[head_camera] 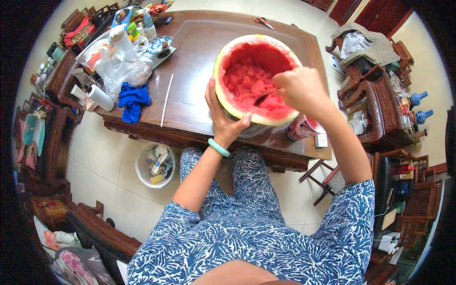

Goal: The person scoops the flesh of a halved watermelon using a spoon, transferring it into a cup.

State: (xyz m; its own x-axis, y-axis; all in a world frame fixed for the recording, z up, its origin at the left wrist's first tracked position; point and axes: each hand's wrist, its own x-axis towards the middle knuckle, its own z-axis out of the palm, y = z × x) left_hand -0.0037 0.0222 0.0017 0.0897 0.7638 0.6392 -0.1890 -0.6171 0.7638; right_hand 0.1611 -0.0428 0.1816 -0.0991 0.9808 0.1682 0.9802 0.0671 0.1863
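Observation:
A large cut watermelon [221, 87], partly hollowed out, stands on the wooden table [188, 46] with its opening facing up. Loose chunks of red flesh [247, 80] lie inside it. Against the outer rind, at the near left, rests my left hand [225, 119], its thumb near the rim and its fingers along the side. My right hand [299, 87] is closed around a spoon [262, 99] over the right rim; the spoon's dark bowl dips among the flesh and its handle is hidden by the fist. Just below the right hand stands a printed cup [301, 127] with red contents.
Scissors [263, 23] lie at the table's far edge. On the left are plastic bags [124, 69], a blue cloth [133, 101], a white stick [166, 99] and bottles. A white remote control [321, 140] sits at the near right corner. A waste bin [155, 165] stands on the floor.

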